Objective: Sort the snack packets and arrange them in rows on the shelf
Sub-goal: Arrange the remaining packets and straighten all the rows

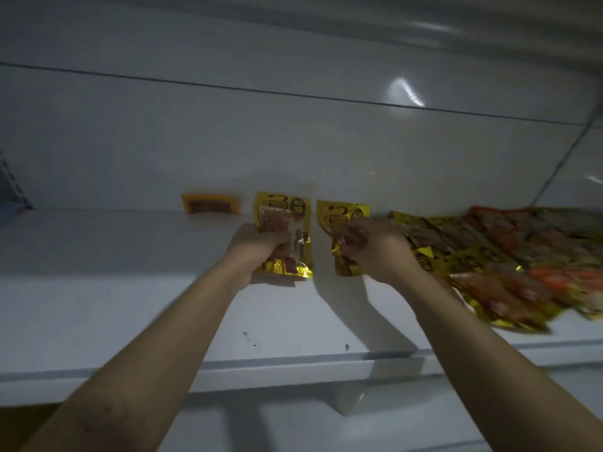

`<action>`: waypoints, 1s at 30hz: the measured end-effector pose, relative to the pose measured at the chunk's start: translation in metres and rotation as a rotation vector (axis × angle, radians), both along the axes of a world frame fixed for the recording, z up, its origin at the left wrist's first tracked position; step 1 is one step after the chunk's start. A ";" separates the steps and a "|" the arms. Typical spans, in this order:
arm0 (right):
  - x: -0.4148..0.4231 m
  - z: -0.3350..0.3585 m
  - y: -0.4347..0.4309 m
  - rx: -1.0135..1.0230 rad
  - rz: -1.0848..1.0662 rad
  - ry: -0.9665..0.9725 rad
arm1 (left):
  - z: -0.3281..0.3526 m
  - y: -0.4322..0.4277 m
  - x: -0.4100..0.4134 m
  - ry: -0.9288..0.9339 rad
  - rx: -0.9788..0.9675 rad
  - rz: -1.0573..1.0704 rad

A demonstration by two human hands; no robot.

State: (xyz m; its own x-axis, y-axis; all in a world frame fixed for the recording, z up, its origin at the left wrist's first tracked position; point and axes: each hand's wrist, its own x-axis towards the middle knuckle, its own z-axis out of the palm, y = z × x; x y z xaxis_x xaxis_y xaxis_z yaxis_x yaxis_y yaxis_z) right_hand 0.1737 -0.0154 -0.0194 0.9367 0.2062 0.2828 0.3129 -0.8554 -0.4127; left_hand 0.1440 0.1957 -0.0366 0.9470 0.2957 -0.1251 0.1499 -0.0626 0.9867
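A gold snack packet (pixel 287 210) is being held in the curled fingers of the left grip (pixel 257 246), and a second gold packet (pixel 339 213) is being pinched by the right grip (pixel 375 252), both low over the white shelf (pixel 130 288). Ideally they are being lowered side by side, edges squared, beside the orange packet (pixel 210 203), well apart from the unsorted pile (pixel 505 256).

This is looking like a shop. A white metal shelf (pixel 130 288) is running in front of a white back panel (pixel 228 141), with a grey slotted upright (pixel 9 181) showing at the far left, as on store racking. A heap of gold and orange foil snack packets (pixel 489 256), many alike, is lying at the right. The left hand (pixel 257 246) is holding a gold foil packet (pixel 287 210) and the right hand (pixel 375 249) a second gold foil packet (pixel 339 213) beside it.
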 end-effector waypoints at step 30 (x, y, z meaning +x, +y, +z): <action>0.172 0.004 -0.255 -0.369 -0.019 0.141 | 0.024 -0.257 0.106 -0.054 -0.111 -0.018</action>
